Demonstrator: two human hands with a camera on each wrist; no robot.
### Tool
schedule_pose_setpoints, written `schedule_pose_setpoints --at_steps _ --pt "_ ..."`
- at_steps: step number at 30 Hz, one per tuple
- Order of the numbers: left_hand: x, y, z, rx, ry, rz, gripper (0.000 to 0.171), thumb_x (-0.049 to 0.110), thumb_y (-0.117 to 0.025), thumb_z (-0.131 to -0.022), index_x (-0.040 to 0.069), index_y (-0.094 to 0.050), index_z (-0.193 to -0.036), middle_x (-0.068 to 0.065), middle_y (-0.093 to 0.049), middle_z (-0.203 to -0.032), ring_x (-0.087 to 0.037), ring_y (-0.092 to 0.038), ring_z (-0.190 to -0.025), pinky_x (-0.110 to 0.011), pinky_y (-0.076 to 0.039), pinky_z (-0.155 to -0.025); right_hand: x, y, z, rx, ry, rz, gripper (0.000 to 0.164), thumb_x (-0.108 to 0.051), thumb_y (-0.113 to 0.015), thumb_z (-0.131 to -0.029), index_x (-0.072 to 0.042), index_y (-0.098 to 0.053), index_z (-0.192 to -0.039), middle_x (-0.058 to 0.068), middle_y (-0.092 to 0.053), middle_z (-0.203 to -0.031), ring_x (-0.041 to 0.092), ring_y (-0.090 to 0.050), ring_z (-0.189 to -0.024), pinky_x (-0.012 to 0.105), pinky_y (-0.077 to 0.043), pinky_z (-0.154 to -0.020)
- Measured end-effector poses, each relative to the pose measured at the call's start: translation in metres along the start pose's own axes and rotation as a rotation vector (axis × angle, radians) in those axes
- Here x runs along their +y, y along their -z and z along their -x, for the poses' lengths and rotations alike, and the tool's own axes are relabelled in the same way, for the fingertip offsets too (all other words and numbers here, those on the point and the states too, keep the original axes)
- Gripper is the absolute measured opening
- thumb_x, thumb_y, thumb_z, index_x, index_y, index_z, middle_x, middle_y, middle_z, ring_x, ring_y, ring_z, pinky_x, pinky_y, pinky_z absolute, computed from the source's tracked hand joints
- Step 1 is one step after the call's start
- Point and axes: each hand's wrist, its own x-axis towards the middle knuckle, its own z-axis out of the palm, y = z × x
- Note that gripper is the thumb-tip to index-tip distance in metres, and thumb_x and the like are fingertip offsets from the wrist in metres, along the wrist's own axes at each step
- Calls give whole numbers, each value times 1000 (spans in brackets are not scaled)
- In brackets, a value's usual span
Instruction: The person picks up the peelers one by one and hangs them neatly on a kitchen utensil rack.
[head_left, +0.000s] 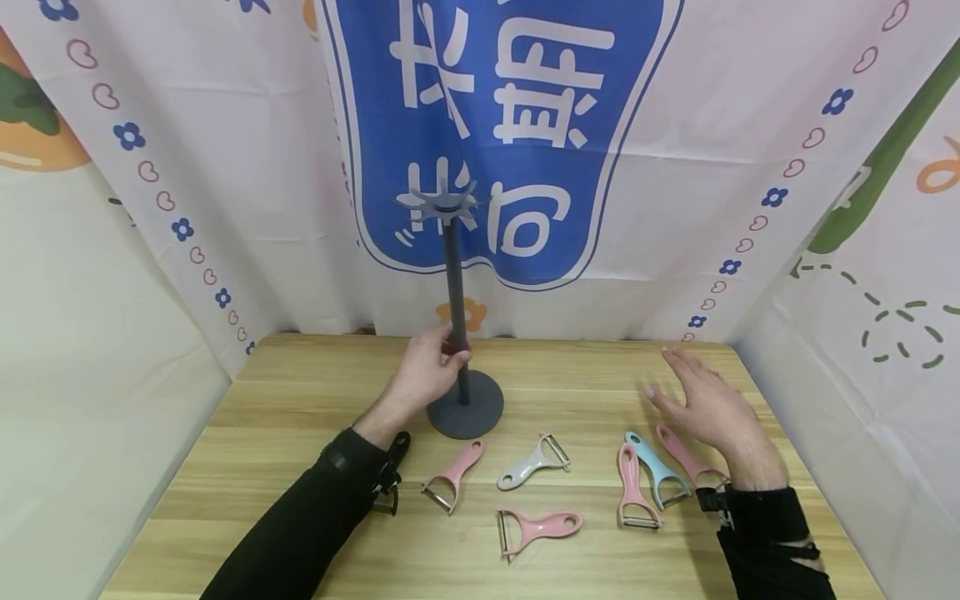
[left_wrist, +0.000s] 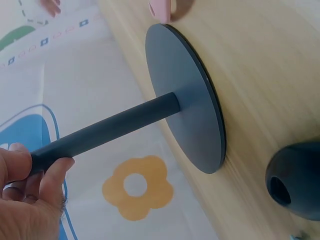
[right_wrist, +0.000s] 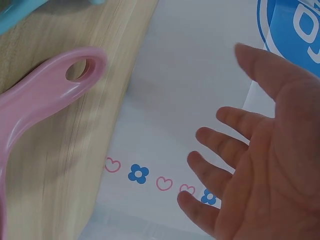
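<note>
My left hand [head_left: 430,367] grips the post of a dark grey stand [head_left: 454,292] low down, thumb on one side and fingers on the other. The stand is upright on its round base [left_wrist: 185,75], with a spoked, star-shaped top [head_left: 447,204]. My right hand [head_left: 708,404] hovers over the right side of the table, fingers spread and holding nothing. Below it lie a pink peeler [head_left: 678,450], a light blue peeler [head_left: 656,467] and another pink peeler [head_left: 630,475]. In the right wrist view, a pink handle [right_wrist: 55,80] with its hanging hole shows beside the hand.
A pink peeler [head_left: 457,471], a pale grey peeler [head_left: 528,467] and a further pink peeler [head_left: 547,525] lie on the wooden table [head_left: 315,367] before the stand. A black peeler [head_left: 400,450] is partly hidden by my left sleeve. A printed curtain [head_left: 262,167] hangs behind.
</note>
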Motion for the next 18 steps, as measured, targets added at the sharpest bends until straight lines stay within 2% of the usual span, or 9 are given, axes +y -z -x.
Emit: schedule_pose_setpoints --at_steps 3,10,14,18 --pt "3 -3 1 -5 0 -5 9 15 -73 -97 16 -67 -103 -1 -72 -99 -17 -71 -91 -40 -61 -81 1 1 0 -13 14 -19 90 -64 -51 -100 -4 -25 -163 27 -26 -165 54 -26 -146 72 -22 -114" --pt "6 -3 2 -10 0 -33 6 15 -72 -97 15 -69 -102 -1 -69 -101 -17 -70 -94 -41 -60 -84 1 1 1 -72 31 -80 78 -35 -66 -99 2 -32 -159 33 -36 -158 54 -33 -142 69 -27 -114" --pt "5 -4 2 -10 -4 -46 6 15 -72 -98 16 -69 -103 1 -69 -101 -16 -69 -94 -41 -59 -85 0 -1 1 -112 52 -130 70 -23 -71 -96 10 -42 -150 36 -46 -147 54 -45 -133 67 -38 -108" --pt "4 -4 2 -10 -13 -46 7 15 -72 -98 13 -70 -105 1 -68 -102 -16 -69 -94 -41 -59 -85 -7 -2 3 -161 43 -168 59 -15 -74 -91 13 -52 -138 31 -60 -129 47 -59 -117 61 -48 -99"
